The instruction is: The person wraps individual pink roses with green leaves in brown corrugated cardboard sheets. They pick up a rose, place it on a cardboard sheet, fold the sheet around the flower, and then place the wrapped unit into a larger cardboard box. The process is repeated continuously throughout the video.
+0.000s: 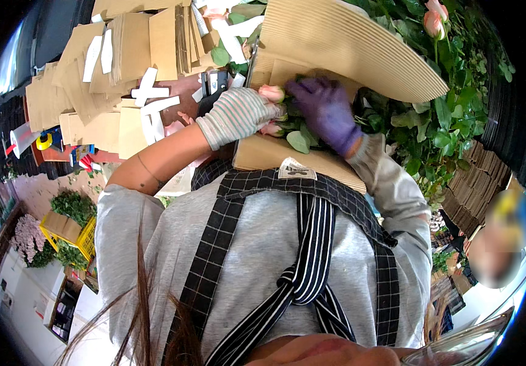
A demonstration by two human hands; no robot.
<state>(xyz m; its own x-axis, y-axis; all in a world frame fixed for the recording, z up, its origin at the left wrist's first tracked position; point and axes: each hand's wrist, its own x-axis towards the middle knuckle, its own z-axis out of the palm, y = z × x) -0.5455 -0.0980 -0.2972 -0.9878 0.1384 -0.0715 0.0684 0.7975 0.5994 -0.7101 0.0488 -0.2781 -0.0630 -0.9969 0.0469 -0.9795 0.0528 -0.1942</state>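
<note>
My left hand (240, 114), in a striped knit glove, has its fingers closed at the heads of a few pink roses. One pink rose (272, 93) shows above the fingertips and another rose (272, 129) below them. The flowers lie on a sheet of corrugated cardboard (290, 153), whose far part (336, 41) rises in a curve. My right hand (324, 110), in a purple glove, is blurred over the stems and leaves (300, 139), right of the blooms. Its fingertips are in shadow against the cardboard, so its grip is unclear.
Stacked cardboard pieces (130, 45) and white paper strips (150, 93) cover the left side. A black device (213, 84) stands beside my left hand. Leafy rose stems (455, 105) fill the right. Another person (496, 242) is at the far right, near piled cardboard (476, 187).
</note>
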